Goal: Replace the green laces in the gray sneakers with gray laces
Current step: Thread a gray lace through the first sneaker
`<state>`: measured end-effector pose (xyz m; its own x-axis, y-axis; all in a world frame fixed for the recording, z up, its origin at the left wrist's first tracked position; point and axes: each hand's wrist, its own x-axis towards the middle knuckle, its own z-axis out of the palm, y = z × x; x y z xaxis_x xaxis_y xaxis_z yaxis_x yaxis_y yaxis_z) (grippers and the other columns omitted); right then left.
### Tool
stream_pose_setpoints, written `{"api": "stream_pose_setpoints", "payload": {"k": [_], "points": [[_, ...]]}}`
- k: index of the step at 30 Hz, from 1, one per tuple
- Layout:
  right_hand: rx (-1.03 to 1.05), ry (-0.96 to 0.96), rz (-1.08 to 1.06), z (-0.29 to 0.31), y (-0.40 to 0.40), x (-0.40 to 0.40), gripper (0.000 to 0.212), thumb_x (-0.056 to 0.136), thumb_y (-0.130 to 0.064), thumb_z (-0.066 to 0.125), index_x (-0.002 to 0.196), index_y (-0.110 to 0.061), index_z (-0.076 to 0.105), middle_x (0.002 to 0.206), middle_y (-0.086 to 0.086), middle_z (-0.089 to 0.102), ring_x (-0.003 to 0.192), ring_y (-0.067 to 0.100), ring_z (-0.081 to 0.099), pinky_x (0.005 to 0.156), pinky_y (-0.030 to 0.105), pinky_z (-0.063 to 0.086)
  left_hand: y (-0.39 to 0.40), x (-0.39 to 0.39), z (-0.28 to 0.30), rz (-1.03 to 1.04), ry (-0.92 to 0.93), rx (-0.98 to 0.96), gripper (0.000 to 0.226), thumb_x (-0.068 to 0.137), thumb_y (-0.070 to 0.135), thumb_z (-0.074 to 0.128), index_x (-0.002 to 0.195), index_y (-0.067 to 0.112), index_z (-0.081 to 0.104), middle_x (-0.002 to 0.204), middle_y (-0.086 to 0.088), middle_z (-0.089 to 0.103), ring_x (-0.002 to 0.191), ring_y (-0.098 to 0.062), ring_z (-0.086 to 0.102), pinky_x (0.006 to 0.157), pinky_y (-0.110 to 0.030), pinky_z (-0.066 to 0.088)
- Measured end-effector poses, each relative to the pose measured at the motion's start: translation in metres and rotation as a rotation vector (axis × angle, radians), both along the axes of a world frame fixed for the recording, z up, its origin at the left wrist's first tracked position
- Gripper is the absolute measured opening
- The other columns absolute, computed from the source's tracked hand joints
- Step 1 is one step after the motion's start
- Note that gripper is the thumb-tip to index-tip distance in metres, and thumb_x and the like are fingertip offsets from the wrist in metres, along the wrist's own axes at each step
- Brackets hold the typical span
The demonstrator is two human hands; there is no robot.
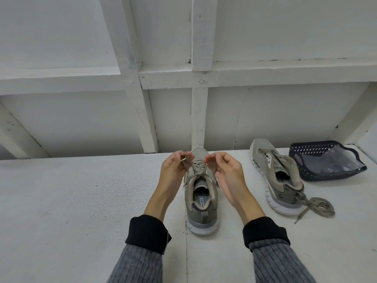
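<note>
White painted work surface (81, 201), scuffed, backed by a white wall of boards and battens (200, 78). One gray sneaker (201, 199) stands upright before me, heel toward me; its insole reads "MORY F", the rest hidden. My left hand (173, 170) and right hand (226, 170) each pinch an end of its lace (199, 170). Second sneaker (279, 176) lies tilted to the right, a loose bundled lace (320, 207) by its heel, near a dark basket (306, 172).
</note>
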<state>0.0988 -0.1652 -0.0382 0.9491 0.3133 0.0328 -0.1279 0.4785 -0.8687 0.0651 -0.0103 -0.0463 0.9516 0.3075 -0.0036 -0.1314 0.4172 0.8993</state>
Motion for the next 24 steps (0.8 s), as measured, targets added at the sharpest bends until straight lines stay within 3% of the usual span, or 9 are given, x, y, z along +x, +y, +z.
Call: {"api": "stream_pose_setpoints", "payload": {"k": [3,5,8,10,13,16,18,21,24], "points": [[0.028,0.037,-0.091,0.001,0.008,0.006,0.02,0.088,-0.021,0.061,0.092,-0.002,0.064,0.074,0.005,0.058,0.072,0.018,0.056,0.079,0.031,0.052,-0.006,0.007,0.0,0.028,0.004,0.087,0.023,0.101,0.018,0.048,0.09,0.006,0.064,0.078,0.004,0.064,0.071,-0.009,0.061,0.082,-0.029,0.056],[0.001,0.044,-0.11,-0.002,0.011,0.01,0.022,0.089,-0.02,0.061,0.099,-0.001,0.066,0.072,0.004,0.053,0.066,0.016,0.052,0.072,0.028,0.053,-0.01,0.01,-0.003,0.049,0.02,0.14,0.021,0.097,0.022,0.055,0.091,0.005,0.066,0.067,0.004,0.055,0.059,-0.008,0.054,0.067,-0.025,0.055],[-0.04,0.048,-0.108,-0.009,0.013,0.014,0.019,0.092,-0.012,0.058,0.107,-0.004,0.068,0.07,0.003,0.054,0.06,0.013,0.05,0.064,0.023,0.051,-0.013,0.015,-0.009,0.064,0.031,0.186,0.02,0.095,0.025,0.057,0.096,0.009,0.069,0.067,0.003,0.052,0.057,-0.01,0.049,0.059,-0.023,0.049],[-0.081,0.049,-0.144,-0.01,0.014,0.015,0.017,0.089,-0.013,0.063,0.102,-0.005,0.07,0.062,0.001,0.054,0.052,0.011,0.044,0.057,0.024,0.047,-0.011,0.017,-0.012,0.072,0.038,0.234,0.016,0.097,0.022,0.058,0.098,0.013,0.071,0.073,0.005,0.056,0.059,-0.008,0.047,0.058,-0.021,0.045],[-0.163,0.041,-0.215,-0.014,0.012,0.016,0.014,0.088,-0.014,0.066,0.096,-0.003,0.07,0.06,-0.002,0.058,0.042,0.007,0.036,0.047,0.023,0.038,-0.007,0.016,-0.016,0.097,0.061,0.307,0.018,0.096,0.025,0.06,0.095,0.011,0.072,0.064,0.012,0.055,0.053,-0.004,0.041,0.05,-0.018,0.036],[-0.192,0.059,-0.191,-0.023,0.014,0.017,0.016,0.096,-0.009,0.055,0.103,-0.006,0.069,0.061,0.0,0.05,0.047,0.008,0.037,0.047,0.023,0.034,-0.007,0.013,-0.016,0.085,0.071,0.346,0.022,0.098,0.023,0.057,0.098,0.005,0.07,0.061,0.016,0.057,0.052,0.0,0.047,0.05,-0.014,0.038],[-0.212,0.078,-0.164,-0.026,0.014,0.018,0.026,0.099,-0.002,0.045,0.108,-0.009,0.068,0.069,0.003,0.052,0.053,0.01,0.041,0.048,0.022,0.035,-0.009,0.01,-0.016,0.009,0.054,0.38,0.02,0.101,0.014,0.052,0.107,0.004,0.069,0.069,0.014,0.06,0.056,0.004,0.053,0.055,-0.01,0.042],[-0.283,0.078,-0.157,-0.027,0.012,0.019,0.016,0.098,-0.002,0.048,0.108,-0.008,0.058,0.076,0.006,0.063,0.057,0.013,0.047,0.052,0.023,0.041,-0.01,0.007,-0.017,-0.083,0.036,0.446,0.019,0.099,0.006,0.052,0.113,0.005,0.065,0.082,0.005,0.067,0.067,0.002,0.058,0.065,-0.013,0.047],[-0.317,0.093,-0.13,-0.031,0.011,0.019,0.014,0.095,-0.003,0.055,0.107,-0.003,0.062,0.081,0.01,0.068,0.062,0.013,0.051,0.061,0.026,0.046,-0.011,0.006,-0.017,-0.072,0.055,0.373,0.01,0.095,0.004,0.058,0.103,0.006,0.052,0.079,0.0,0.073,0.069,-0.004,0.066,0.064,-0.015,0.05]]}}
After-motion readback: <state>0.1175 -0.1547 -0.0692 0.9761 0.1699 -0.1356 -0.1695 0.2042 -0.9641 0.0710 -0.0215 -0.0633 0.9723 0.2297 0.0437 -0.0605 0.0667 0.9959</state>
